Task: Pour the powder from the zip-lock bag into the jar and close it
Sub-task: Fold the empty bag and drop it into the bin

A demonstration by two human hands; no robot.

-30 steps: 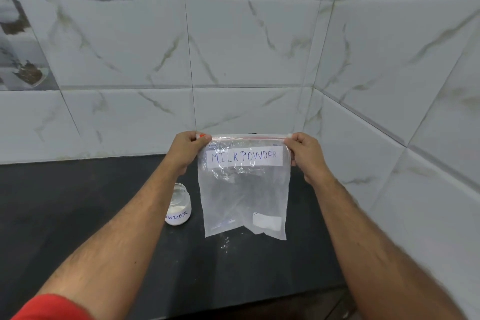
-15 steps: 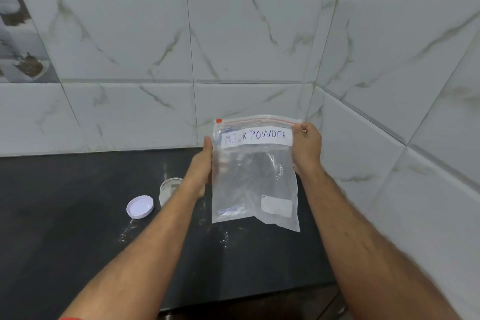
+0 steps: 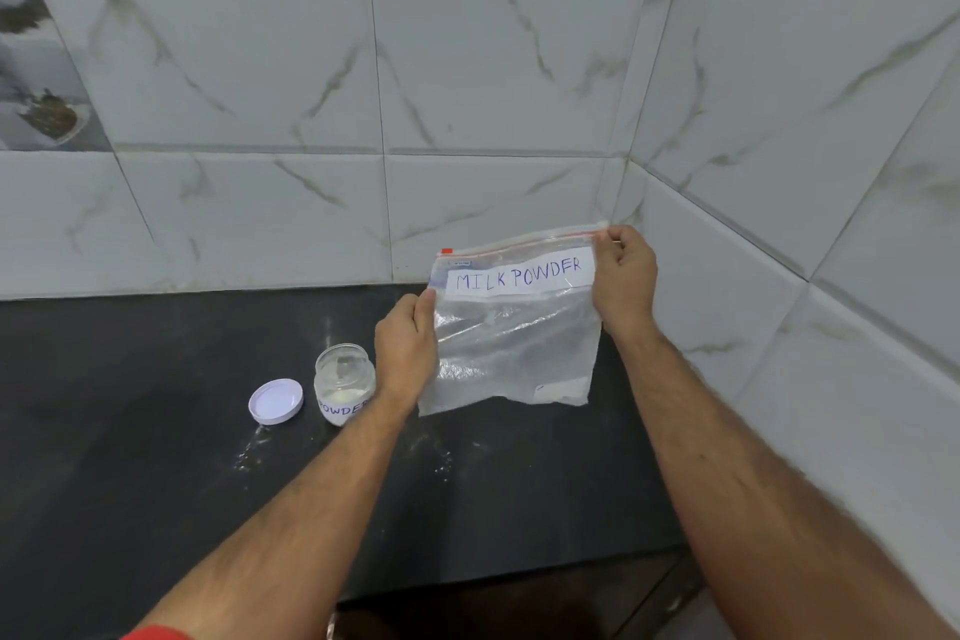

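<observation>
Nearest the camera, two bare forearms reach forward over a dark, matte stone countertop [image 3: 130, 509], with a sliver of red sleeve [image 3: 156, 633] at the bottom edge on the left arm. Thin scatters of white spilled powder [image 3: 249, 452] dust the counter between the arms and the containers.

Further in, a round white plastic lid [image 3: 276, 401] lies flat on the counter, apart from but just beside a small clear glass jar [image 3: 344, 382]. The jar stands upright and open, with a layer of white powder in its lower part and a white label whose visible letters read "OWDER"; the left wrist covers the label's right end.

Above the counter, both hands hold up a clear plastic zip-lock bag [image 3: 514, 348], tilted so its right corner sits higher. The left hand [image 3: 406, 351] is closed on the bag's left edge, thumb pressed just under the red-tabbed corner. The right hand [image 3: 623, 278] pinches the upper right corner at the red zip strip. A white paper label [image 3: 519, 274] across the bag reads "MILK POWDER" in blue handwriting. The bag looks nearly empty, with a small white patch near its lower right corner.

Behind everything rise white marble-patterned wall tiles [image 3: 493, 68], meeting in a corner at the right.
</observation>
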